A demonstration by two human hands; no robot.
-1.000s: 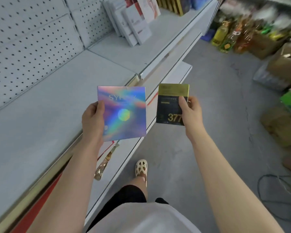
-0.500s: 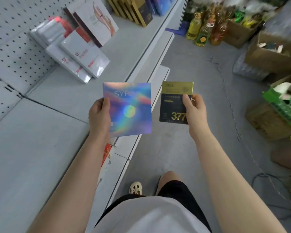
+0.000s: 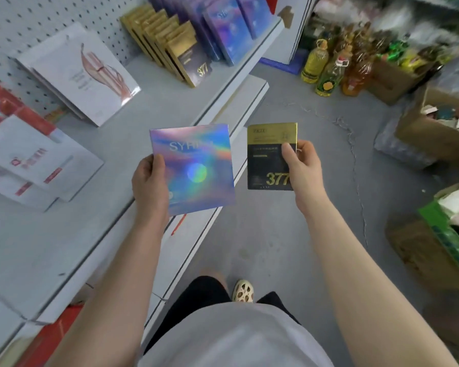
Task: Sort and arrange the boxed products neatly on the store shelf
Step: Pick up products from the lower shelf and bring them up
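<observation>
— Left hand?
— Gripping a shiny rainbow box by its left edge, thumb laid flat over the front, other fingers hidden behind. Held face up above the front lip of the grey shelf.
— And the right hand?
— Pinching a black and gold box at its right edge, thumb on the front beside the gold "377", fingers curled round the back. Held out over the floor, just right of the rainbow box, a narrow gap between the two.
— Beyond the fingertips?
— Up ahead on the shelf, a row of matching black and gold boxes standing upright, then purple boxes just right of them. Left of the left thumb, white flat packs leaning on the pegboard, and more white and red packs lying flat.
— To the right of the right hand?
— Oil bottles on the floor, cardboard cartons nearby.
</observation>
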